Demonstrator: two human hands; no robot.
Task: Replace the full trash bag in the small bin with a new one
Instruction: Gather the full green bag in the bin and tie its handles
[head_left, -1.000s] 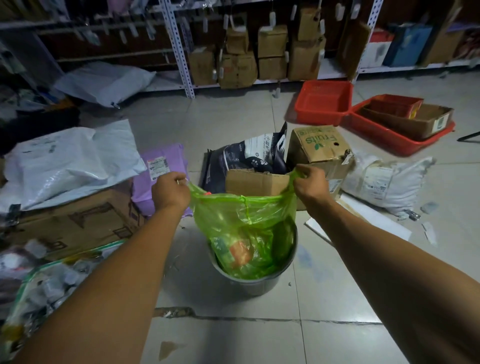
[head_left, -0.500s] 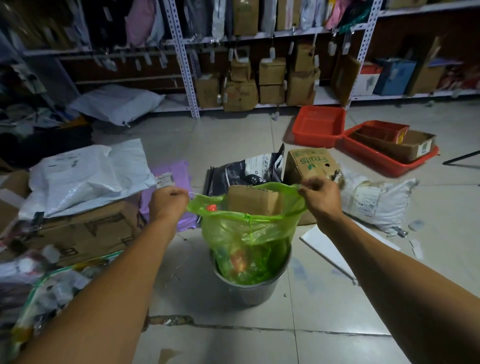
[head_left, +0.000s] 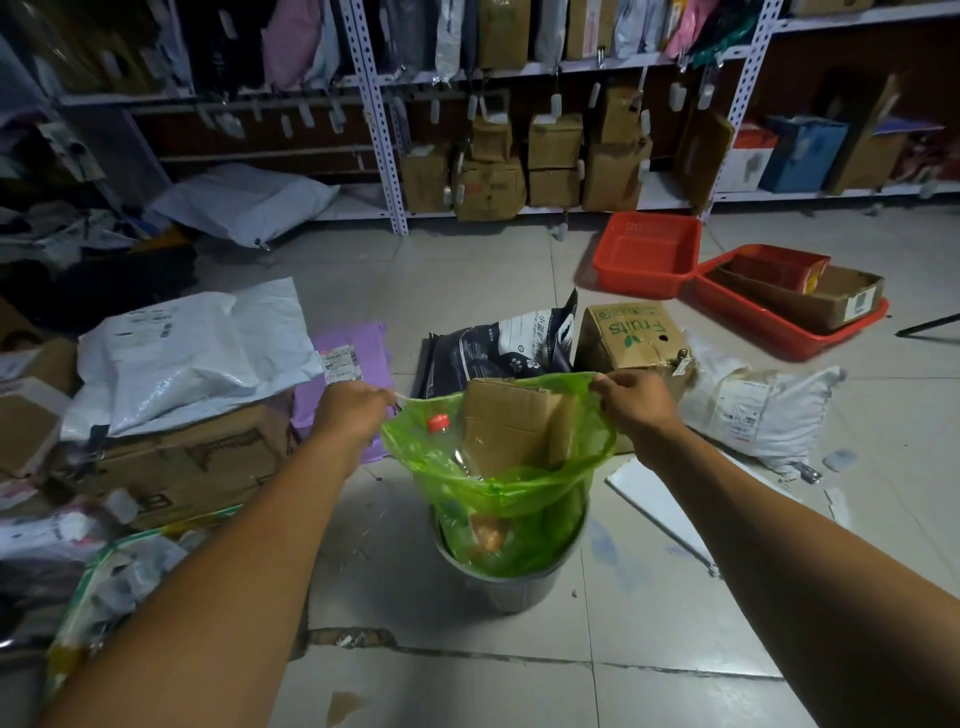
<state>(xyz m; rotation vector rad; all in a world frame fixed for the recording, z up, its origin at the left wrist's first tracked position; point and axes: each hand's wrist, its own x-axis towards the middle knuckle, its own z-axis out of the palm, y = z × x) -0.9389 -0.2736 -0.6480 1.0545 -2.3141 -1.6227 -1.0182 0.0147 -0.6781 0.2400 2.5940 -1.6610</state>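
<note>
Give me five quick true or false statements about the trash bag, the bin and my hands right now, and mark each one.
1. Both hands grip the top edge of the green trash bag, the left hand on one side and the right hand on the other. True.
2. The bag is completely out of the bin. False: its lower part sits inside the bin.
3. A piece of cardboard sticks up inside the bag. True.
4. The bottle cap visible in the bag is blue. False: it is red.
5. The bin stands on a table. False: it stands on the tiled floor.
</note>
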